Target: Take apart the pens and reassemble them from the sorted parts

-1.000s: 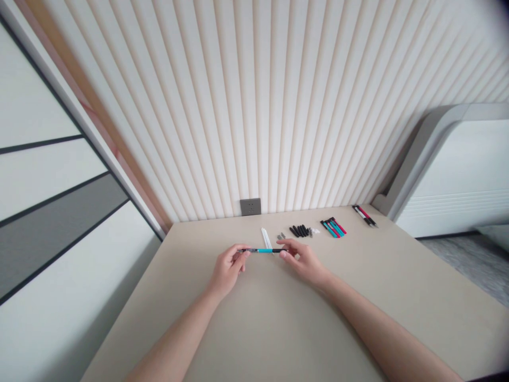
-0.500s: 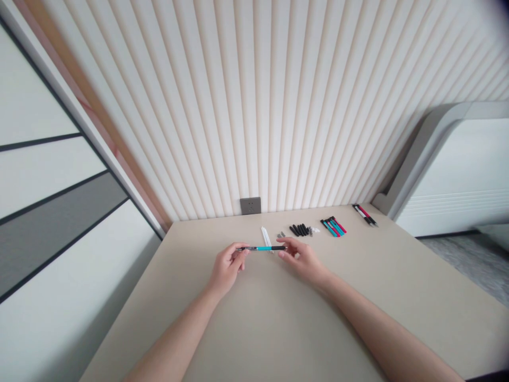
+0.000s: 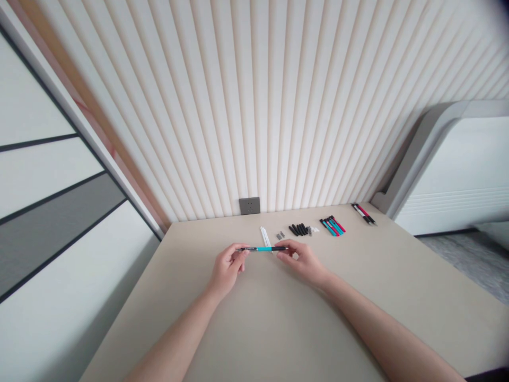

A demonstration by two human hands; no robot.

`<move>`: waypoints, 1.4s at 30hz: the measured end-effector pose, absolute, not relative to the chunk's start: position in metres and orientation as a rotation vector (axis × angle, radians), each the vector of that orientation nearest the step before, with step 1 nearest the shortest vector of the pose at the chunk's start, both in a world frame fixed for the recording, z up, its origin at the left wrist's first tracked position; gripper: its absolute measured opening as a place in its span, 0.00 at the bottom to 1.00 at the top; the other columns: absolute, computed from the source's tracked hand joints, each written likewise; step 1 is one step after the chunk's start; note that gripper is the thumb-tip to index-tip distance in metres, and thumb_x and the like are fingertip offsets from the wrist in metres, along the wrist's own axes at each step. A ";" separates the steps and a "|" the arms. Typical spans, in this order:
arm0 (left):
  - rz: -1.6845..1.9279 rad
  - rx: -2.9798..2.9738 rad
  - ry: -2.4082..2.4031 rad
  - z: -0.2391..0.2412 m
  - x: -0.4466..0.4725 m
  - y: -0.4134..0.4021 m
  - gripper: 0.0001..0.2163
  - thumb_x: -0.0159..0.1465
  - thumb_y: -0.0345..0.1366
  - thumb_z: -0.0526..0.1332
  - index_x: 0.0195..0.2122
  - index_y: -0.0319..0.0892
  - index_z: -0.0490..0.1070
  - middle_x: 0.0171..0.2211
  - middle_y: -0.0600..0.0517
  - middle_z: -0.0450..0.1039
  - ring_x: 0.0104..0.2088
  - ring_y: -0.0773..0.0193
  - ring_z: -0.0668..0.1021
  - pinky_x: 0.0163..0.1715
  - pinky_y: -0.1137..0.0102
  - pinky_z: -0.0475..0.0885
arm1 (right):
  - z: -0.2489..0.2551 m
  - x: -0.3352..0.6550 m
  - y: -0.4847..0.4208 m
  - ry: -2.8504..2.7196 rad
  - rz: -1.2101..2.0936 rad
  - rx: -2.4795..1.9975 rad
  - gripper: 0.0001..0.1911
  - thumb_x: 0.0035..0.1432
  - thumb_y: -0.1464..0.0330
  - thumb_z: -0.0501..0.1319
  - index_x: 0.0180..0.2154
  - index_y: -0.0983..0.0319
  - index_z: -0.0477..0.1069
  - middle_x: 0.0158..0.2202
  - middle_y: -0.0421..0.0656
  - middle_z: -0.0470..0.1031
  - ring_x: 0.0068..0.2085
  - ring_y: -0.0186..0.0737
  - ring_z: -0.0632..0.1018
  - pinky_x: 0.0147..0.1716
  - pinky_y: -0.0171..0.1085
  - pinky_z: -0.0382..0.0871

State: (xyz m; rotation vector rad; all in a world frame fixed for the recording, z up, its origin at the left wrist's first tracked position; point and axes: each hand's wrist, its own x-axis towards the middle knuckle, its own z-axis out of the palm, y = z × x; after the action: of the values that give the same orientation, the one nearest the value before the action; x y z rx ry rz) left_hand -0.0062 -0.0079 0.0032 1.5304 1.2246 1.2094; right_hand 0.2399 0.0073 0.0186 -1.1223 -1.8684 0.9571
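A ballpoint pen [image 3: 264, 249] with a turquoise middle and black ends lies level between my hands, above the tabletop. My left hand [image 3: 227, 269] pinches its left end between thumb and fingers. At the black grip on the right end, my right hand [image 3: 305, 261] has its thumb below and index finger above, closed around it. Just behind the pen are thin white refills [image 3: 264, 235], partly hidden by it. Small grey metal pieces [image 3: 280, 235] lie right of the refills, followed by several black rubber grips [image 3: 298, 229].
Tiny whitish parts [image 3: 315, 229] lie beside the grips. Further right are turquoise and red pen barrels [image 3: 333, 226] and a couple of pens [image 3: 363, 214]. A beige table [image 3: 254, 323] meets a ribbed wall [image 3: 254, 106] with a dark socket [image 3: 249, 205]. A padded headboard [image 3: 461, 170] stands right.
The fingers of my right hand have moved slightly left along the pen and closed in on its black grip. My left hand keeps its hold, and the view has shifted slightly.
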 end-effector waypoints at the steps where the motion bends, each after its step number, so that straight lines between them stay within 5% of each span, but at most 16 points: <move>1: 1.210 1.529 1.225 0.002 -0.007 -0.007 0.14 0.64 0.46 0.59 0.42 0.40 0.72 0.19 0.57 0.66 0.19 0.71 0.67 0.19 0.77 0.61 | 0.020 0.240 0.006 -1.873 0.946 -1.134 0.17 0.60 0.58 0.59 0.45 0.60 0.75 0.33 0.42 0.77 0.32 0.36 0.73 0.32 0.34 0.65; 7: 1.201 1.623 1.206 0.005 -0.006 -0.010 0.12 0.64 0.44 0.60 0.41 0.40 0.74 0.18 0.58 0.64 0.20 0.71 0.68 0.20 0.76 0.62 | 0.022 0.242 0.005 -1.934 0.977 -1.157 0.15 0.64 0.61 0.53 0.36 0.62 0.75 0.23 0.39 0.73 0.24 0.33 0.69 0.26 0.32 0.60; 13: 1.179 1.370 0.915 0.013 -0.003 -0.016 0.17 0.66 0.47 0.57 0.45 0.37 0.74 0.34 0.46 0.76 0.21 0.71 0.70 0.19 0.74 0.64 | 0.020 0.242 0.009 -1.963 0.913 -1.119 0.15 0.65 0.61 0.53 0.34 0.62 0.74 0.29 0.41 0.76 0.28 0.34 0.71 0.29 0.33 0.61; 18: 1.100 1.126 0.667 0.013 -0.002 -0.018 0.19 0.66 0.47 0.58 0.50 0.38 0.74 0.36 0.42 0.78 0.22 0.68 0.72 0.20 0.73 0.65 | 0.015 0.242 0.010 -1.967 0.893 -1.084 0.15 0.65 0.60 0.53 0.36 0.61 0.75 0.31 0.41 0.77 0.31 0.35 0.72 0.31 0.33 0.62; 28: 1.046 0.960 0.574 0.013 -0.004 -0.018 0.14 0.55 0.45 0.70 0.38 0.41 0.80 0.27 0.46 0.77 0.24 0.67 0.73 0.21 0.74 0.63 | 0.018 0.243 0.010 -1.937 0.921 -0.871 0.14 0.63 0.59 0.57 0.40 0.59 0.76 0.42 0.46 0.77 0.42 0.41 0.76 0.38 0.37 0.69; 42: 1.135 0.926 0.699 0.021 0.002 -0.020 0.16 0.53 0.48 0.70 0.34 0.39 0.78 0.20 0.54 0.69 0.20 0.71 0.67 0.19 0.74 0.59 | 0.020 0.240 0.007 -1.951 0.874 -0.919 0.14 0.63 0.58 0.58 0.38 0.61 0.76 0.38 0.47 0.78 0.40 0.41 0.76 0.41 0.39 0.70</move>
State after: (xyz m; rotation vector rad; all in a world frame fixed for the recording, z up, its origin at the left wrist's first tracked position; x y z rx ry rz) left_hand 0.0024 -0.0195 0.0211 0.9258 0.6995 1.1352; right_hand 0.2399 0.0068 0.0203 -0.9191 -1.9513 0.8742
